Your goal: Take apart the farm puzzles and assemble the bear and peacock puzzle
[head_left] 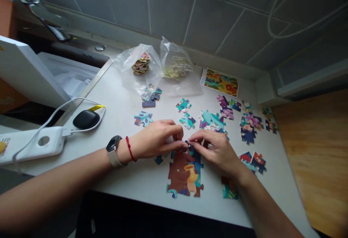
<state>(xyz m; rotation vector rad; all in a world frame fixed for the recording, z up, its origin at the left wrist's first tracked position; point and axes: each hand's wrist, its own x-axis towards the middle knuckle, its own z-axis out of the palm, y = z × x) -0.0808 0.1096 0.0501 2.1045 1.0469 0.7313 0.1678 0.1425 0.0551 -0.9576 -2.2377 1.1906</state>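
Note:
A partly joined jigsaw section (pixel 181 176), showing a brown bear and a smaller tan animal, lies flat near the table's front edge. At its top edge, my right hand (pixel 217 149) pinches a small dark blue puzzle piece (pixel 190 144) between thumb and fingers. My left hand (pixel 160 138) comes in from the other side, fingers curled and thumb tip meeting the same spot; its grip on the piece is partly hidden. Under the left wrist lies a loose blue piece (pixel 158 159). Beyond the right hand sits a joined turquoise group (pixel 210 119).
Loose pieces (pixel 248 129) are spread at right, with others (pixel 183 105) behind the hands. Two clear plastic bags (pixel 176 67) of pieces and a picture card (pixel 219 82) are at the back. A black device (pixel 86 119), white power strip (pixel 40 143) and sink (pixel 73 54) are left.

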